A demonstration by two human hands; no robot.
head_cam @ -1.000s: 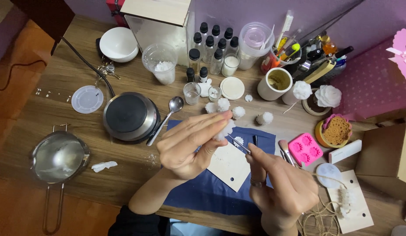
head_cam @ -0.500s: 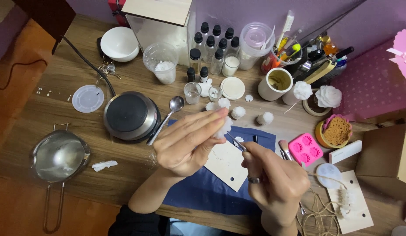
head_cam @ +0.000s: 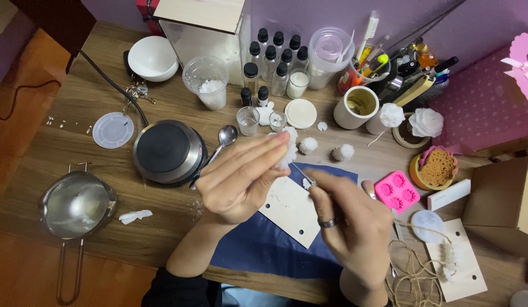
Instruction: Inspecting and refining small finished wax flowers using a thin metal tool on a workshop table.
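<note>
White wax flower (head_cam: 288,149) being worked over a blue mat (head_cam: 258,244).
Left hand (head_cam: 238,177) is pinching it; right hand (head_cam: 352,227) is gripping a thin metal tool (head_cam: 302,173) against it.

Hotplate (head_cam: 169,151) sits left of the mat (head_cam: 264,244) (saucepan (head_cam: 77,204) farther left), bottles (head_cam: 275,57) behind.

Two bare forearms — dark sleeve (head_cam: 181,290) at the left elbow, dark ring (head_cam: 328,223) on the right hand (head_cam: 355,227).
</note>
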